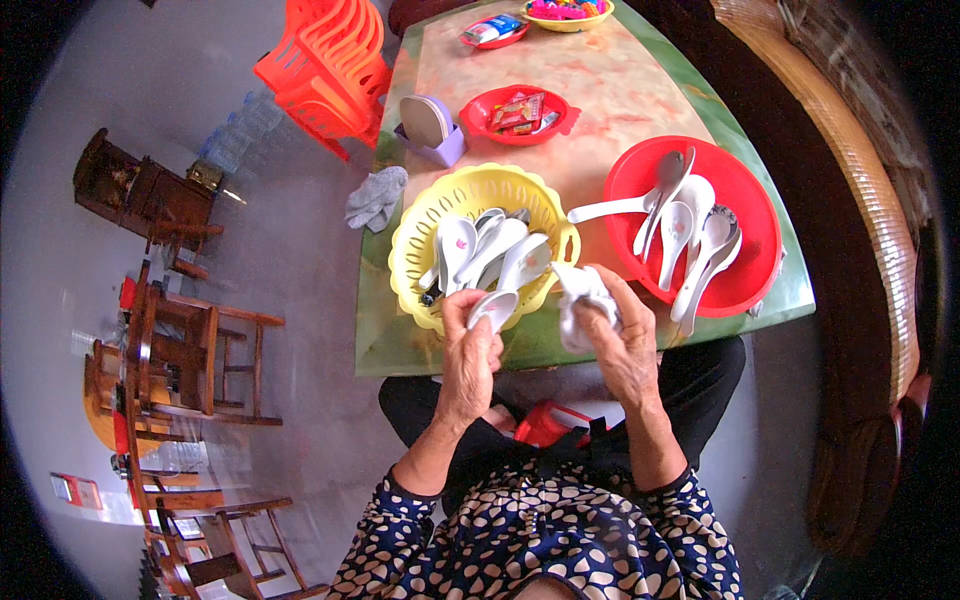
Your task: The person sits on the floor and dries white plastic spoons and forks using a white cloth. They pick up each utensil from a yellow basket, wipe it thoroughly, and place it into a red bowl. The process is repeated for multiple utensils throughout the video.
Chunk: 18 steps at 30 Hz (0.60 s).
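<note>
Between the fingers of my left hand point(468, 352) is a white soup spoon point(492, 310), held over the near rim of a yellow slotted basket point(408, 250). My right hand point(622, 345) grips a bunched white cloth point(574, 335), a short way to the right of the spoon and apart from it. Several white soup spoons point(497, 243) lie in the basket, with some dark items partly hidden beneath them. To the right, a red basin point(752, 235) holds more white spoons point(676, 228) and a grey metal ladle-like spoon point(668, 172).
Farther back stand a red dish point(478, 120) of packets, a purple holder point(446, 150) with round discs, and a yellow bowl point(572, 22) of bright items. A grey cloth point(376, 198) hangs at the table's left edge. Orange chairs point(325, 70) are stacked beyond it.
</note>
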### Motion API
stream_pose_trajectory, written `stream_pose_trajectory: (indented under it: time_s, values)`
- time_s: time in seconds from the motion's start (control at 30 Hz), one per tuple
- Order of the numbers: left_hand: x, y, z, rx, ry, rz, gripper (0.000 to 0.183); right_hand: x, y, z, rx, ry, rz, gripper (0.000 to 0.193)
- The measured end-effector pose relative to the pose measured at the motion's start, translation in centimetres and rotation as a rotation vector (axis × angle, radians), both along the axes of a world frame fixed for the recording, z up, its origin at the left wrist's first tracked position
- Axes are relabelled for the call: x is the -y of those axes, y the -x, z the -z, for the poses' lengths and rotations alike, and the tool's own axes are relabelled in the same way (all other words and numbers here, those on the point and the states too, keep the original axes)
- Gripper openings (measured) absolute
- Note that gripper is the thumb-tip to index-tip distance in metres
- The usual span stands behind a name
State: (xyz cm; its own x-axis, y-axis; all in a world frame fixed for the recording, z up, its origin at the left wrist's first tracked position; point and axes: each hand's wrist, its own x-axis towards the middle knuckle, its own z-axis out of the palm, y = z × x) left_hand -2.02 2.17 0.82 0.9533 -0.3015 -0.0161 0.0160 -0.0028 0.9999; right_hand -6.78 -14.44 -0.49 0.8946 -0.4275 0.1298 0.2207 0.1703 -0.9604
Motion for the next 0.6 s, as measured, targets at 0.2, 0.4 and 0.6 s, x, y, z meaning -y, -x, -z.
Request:
stream_pose_trajectory:
  time_s: [0.2, 0.4, 0.6]
  values:
    - [2.2, 1.3, -0.6, 0.167, 0.001, -0.004, 0.05, -2.8, -2.4, -0.5, 0.08, 0.108, -0.171, 0.03]
    - [0.8, -0.2, -0.6, 0.144, 0.031, -0.188, 0.052, -5.0, -0.8, 1.7, -0.142, -0.43, -0.338, 0.028]
    - [1.8, 0.1, -0.9, 0.39, -0.103, -0.064, 0.049, -3.8, -1.1, -0.6, 0.033, 0.184, -0.077, 0.028]
